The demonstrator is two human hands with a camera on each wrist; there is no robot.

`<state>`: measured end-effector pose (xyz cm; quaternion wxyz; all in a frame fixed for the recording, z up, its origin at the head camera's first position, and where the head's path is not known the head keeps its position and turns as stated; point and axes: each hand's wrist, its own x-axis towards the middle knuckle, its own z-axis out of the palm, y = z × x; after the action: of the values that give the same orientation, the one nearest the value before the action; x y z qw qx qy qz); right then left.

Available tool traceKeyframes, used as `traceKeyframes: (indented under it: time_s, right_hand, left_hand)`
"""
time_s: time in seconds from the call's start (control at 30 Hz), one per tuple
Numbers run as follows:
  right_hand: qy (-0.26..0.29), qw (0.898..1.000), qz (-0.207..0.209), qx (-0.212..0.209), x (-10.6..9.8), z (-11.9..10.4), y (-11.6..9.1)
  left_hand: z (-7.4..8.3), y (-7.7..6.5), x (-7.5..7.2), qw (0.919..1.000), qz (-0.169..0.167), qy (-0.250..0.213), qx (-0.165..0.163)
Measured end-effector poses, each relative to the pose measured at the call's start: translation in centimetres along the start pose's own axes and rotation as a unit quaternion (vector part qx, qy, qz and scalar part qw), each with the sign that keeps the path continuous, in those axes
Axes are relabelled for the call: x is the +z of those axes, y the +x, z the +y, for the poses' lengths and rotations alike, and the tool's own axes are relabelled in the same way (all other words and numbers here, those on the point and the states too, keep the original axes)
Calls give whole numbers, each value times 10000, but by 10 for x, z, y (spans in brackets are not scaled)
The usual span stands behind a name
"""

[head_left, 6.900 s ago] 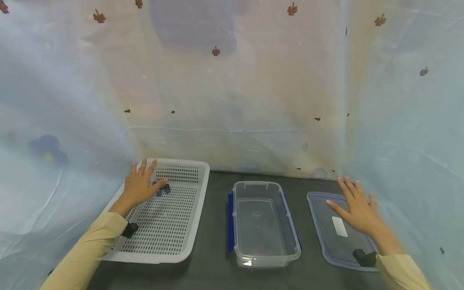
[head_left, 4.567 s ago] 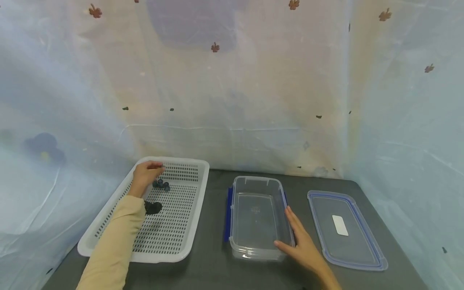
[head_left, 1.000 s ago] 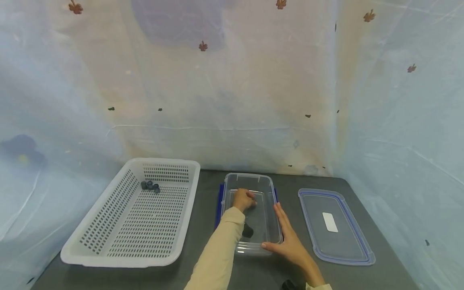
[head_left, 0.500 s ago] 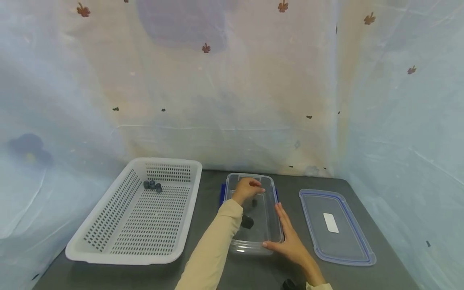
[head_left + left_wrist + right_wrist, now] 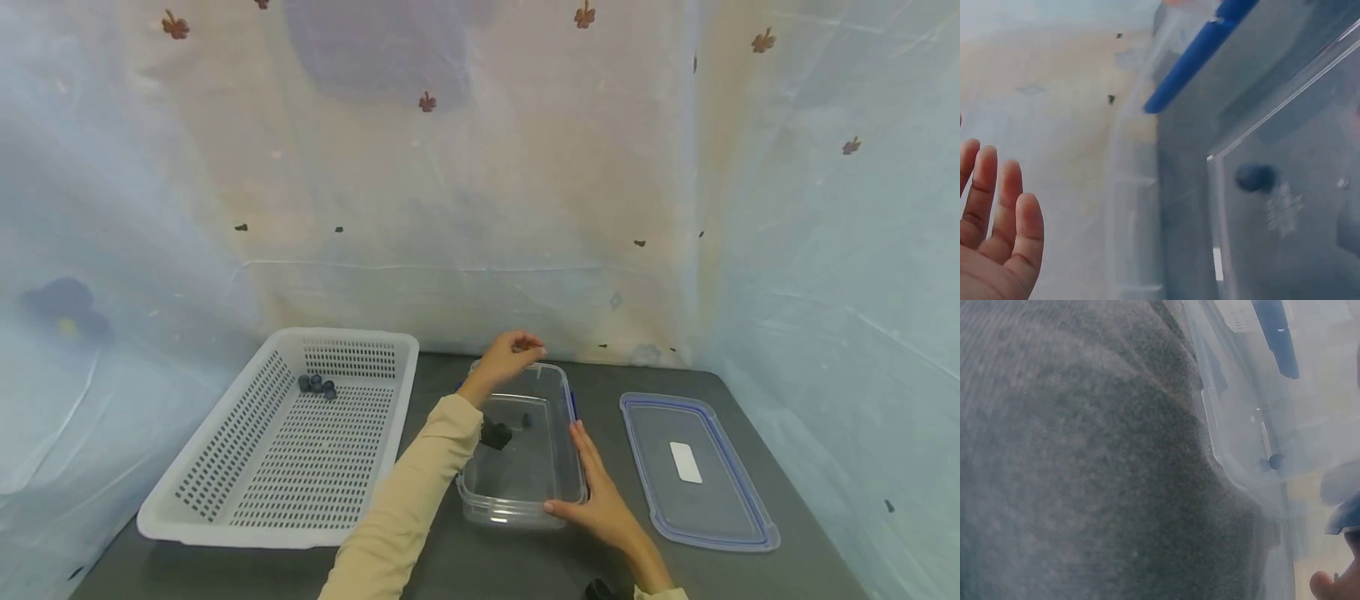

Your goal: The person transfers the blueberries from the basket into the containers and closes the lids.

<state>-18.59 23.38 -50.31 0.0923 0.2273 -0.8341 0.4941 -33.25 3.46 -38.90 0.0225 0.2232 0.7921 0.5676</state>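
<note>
A clear plastic food container with blue side clips stands mid-table. Inside it lies one dark blueberry, also visible as a blurred blueberry in the left wrist view. My left hand hovers above the container's far rim, its fingers loosely bent with nothing between them. At the near right corner, my right hand rests against the container, thumb by the front rim and straight fingers along the right wall. Several blueberries sit together at the far left of a white perforated basket.
The container's lid, blue-edged with a white label, lies flat to the right. A dark grey cloth covers the table. Patterned plastic sheeting hangs at the back and both sides.
My left hand went from the basket into the container, then rose toward its far rim, leaving a blueberry inside. My right hand came from over the lid to the container's side.
</note>
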Motion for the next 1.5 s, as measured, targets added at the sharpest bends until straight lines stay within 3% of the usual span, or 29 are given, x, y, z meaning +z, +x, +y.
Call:
traceKeyframes:
  time_s: [0.27,0.47,0.6,0.8,1.0,1.23,1.5]
  right_hand:
    - [-71,9999,110,-21,1,1,0]
    - [-62,9999,87,31,1,0,-1]
    - [-48,9999,87,36,2,0,-1]
    - [8,10000,90,-4,4,1,-1]
    - [-14,9999,119,-25,2,1,0]
    - [-4,9999,103,-64,4,0,0]
    - [32,9999,118,-89,4,2,0]
  left_hand:
    - [5,-10,-35,9970,411,610,227]
    - [6,-18,-62,9895,786,989,702]
    - [5,-24,-83,9790,964,1420,1099]
    - [-1,-37,-114,9581,1370,2104,1375]
    - [-13,-51,-143,9472,1848,2201,1425]
    - [-39,-66,-178,9465,2385,1931,994]
    - [-67,-82,-200,9513,2728,1411,-273]
